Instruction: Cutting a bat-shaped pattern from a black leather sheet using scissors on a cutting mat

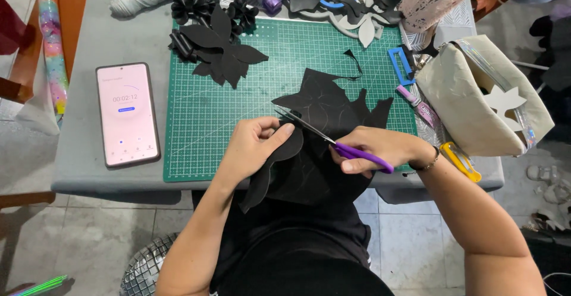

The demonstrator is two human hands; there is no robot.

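While the right hand [380, 150] grips the purple-handled metal scissors [333, 140], their thin blades point up and left across the big floppy black foam sheet [324, 117]. The left hand [256, 144] pinches that sheet's curvy edge. It lies on the near edge of the green grid cutting mat [202, 117], hanging off.

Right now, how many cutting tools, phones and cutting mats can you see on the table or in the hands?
Scissors: 1, purple-handled scissors in the right hand, blades on the black sheet held by the left hand.
Utility knives: 1, yellow knife at the table edge.
Phones: 1, phone.
Cutting mats: 1, green mat.
Total: 4
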